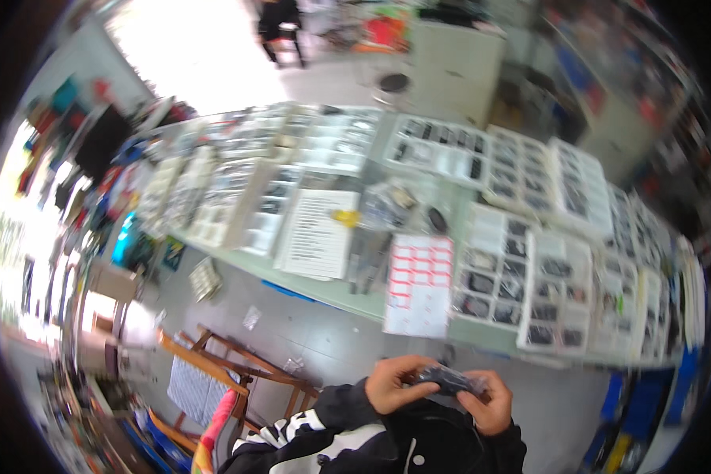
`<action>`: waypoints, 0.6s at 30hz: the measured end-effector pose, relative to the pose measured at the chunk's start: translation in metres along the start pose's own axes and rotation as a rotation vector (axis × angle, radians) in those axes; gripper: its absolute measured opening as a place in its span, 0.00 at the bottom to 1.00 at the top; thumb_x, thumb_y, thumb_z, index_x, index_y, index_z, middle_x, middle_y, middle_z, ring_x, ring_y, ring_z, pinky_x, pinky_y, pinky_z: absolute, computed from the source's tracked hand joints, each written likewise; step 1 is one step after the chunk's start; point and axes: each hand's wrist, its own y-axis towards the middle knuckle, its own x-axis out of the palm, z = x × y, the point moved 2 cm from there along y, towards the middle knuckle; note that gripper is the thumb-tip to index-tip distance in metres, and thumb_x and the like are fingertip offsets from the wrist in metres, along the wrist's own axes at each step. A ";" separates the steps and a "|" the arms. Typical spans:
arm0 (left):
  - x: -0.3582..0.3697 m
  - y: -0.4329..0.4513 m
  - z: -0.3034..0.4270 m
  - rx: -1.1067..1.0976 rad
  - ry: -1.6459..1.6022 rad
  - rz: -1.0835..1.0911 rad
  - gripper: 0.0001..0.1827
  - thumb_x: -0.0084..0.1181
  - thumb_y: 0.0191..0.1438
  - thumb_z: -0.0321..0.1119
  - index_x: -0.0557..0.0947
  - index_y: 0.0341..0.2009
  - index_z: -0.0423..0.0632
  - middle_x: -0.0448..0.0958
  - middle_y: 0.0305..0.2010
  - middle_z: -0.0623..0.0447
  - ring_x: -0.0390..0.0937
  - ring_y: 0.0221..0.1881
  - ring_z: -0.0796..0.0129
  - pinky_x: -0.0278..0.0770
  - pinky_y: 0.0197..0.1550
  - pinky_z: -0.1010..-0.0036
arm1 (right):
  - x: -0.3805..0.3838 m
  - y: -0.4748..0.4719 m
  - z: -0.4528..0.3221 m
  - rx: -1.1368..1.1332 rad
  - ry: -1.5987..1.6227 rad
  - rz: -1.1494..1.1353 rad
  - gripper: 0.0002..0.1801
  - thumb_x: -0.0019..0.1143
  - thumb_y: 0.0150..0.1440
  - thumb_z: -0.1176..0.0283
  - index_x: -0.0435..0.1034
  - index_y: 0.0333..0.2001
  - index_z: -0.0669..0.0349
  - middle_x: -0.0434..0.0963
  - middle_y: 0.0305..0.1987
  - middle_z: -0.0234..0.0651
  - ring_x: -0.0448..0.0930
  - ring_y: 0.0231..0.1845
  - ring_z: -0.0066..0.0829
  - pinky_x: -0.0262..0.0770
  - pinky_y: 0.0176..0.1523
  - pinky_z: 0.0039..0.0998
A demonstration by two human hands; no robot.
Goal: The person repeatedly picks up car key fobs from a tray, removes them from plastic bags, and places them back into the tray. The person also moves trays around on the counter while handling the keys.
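Observation:
Between my two hands, close to my body and just off the table's near edge, is a small dark item in a clear plastic bag (447,381). My left hand (400,385) pinches the bag's left end with thumb and fingers. At its right end, my right hand (489,403) grips the plastic the same way. What the dark item is cannot be made out. Beyond my hands, a sheet of red-bordered labels (420,284) overhangs the edge of the green table (361,305). A printed list (320,234) lies left of it, with a yellow object (346,218) at its right edge.
White compartment trays (527,284) of bagged dark parts stand at the right, more trays (225,201) at the left. Clear plastic bags (385,204) and a dark oval object (436,220) lie mid-table. A wooden chair (237,367) stands at lower left, a round stool (393,86) behind the table.

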 end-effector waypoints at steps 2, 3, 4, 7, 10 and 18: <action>0.006 -0.001 0.001 0.043 -0.062 0.003 0.16 0.55 0.50 0.25 0.72 0.45 0.38 0.74 0.35 0.54 0.71 0.35 0.77 0.70 0.38 0.80 | -0.004 0.006 -0.002 -0.026 0.067 -0.053 0.17 0.58 0.47 0.78 0.66 0.41 0.70 0.73 0.37 0.35 0.73 0.37 0.20 0.69 0.41 0.21; 0.009 -0.001 0.002 0.031 -0.062 0.029 0.17 0.55 0.50 0.25 0.71 0.46 0.38 0.74 0.35 0.54 0.71 0.36 0.77 0.70 0.38 0.80 | -0.008 0.008 -0.003 -0.032 0.074 -0.064 0.17 0.59 0.47 0.78 0.66 0.41 0.70 0.73 0.36 0.34 0.72 0.37 0.19 0.68 0.41 0.21; 0.015 0.001 0.000 0.015 -0.069 0.039 0.17 0.55 0.50 0.25 0.71 0.46 0.38 0.74 0.36 0.54 0.71 0.36 0.77 0.70 0.39 0.80 | -0.015 0.008 -0.004 -0.040 0.054 -0.073 0.16 0.59 0.47 0.77 0.66 0.40 0.70 0.73 0.35 0.34 0.72 0.35 0.18 0.68 0.40 0.20; 0.039 0.028 -0.001 0.105 -0.195 0.072 0.18 0.56 0.50 0.26 0.72 0.46 0.38 0.74 0.33 0.55 0.69 0.33 0.80 0.68 0.34 0.83 | -0.045 0.017 -0.012 -0.064 -0.007 -0.049 0.15 0.60 0.46 0.75 0.67 0.37 0.69 0.72 0.31 0.31 0.70 0.30 0.16 0.66 0.35 0.19; 0.069 0.058 -0.002 0.049 -0.208 -0.028 0.19 0.55 0.51 0.26 0.70 0.48 0.38 0.74 0.38 0.53 0.71 0.38 0.76 0.69 0.41 0.80 | -0.089 0.020 -0.027 -0.114 -0.089 0.007 0.14 0.62 0.46 0.70 0.68 0.33 0.68 0.69 0.26 0.27 0.66 0.25 0.14 0.62 0.31 0.17; 0.146 0.135 -0.010 0.023 -0.195 0.021 0.18 0.54 0.51 0.27 0.70 0.47 0.39 0.73 0.39 0.54 0.70 0.39 0.77 0.69 0.41 0.79 | -0.216 0.058 -0.073 -0.300 -0.146 0.090 0.16 0.54 0.52 0.66 0.67 0.39 0.69 0.73 0.31 0.34 0.74 0.34 0.21 0.68 0.39 0.22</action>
